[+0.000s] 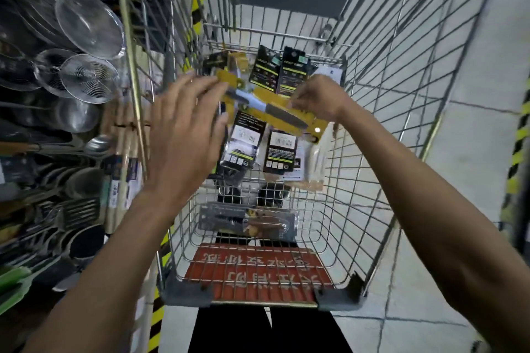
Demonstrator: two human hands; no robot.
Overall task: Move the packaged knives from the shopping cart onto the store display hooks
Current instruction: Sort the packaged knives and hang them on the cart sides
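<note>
Over the cart, a crosswise knife package is pinched by the right hand, left hand spread beside it.

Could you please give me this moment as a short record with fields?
right hand: pinches yellow knife package over the shopping cart
left hand: open, fingers spread, at that package's other end; contact unclear
cart contents: black knife packages, wooden-handled knife package
display on the left: mesh strainers hanging
</note>
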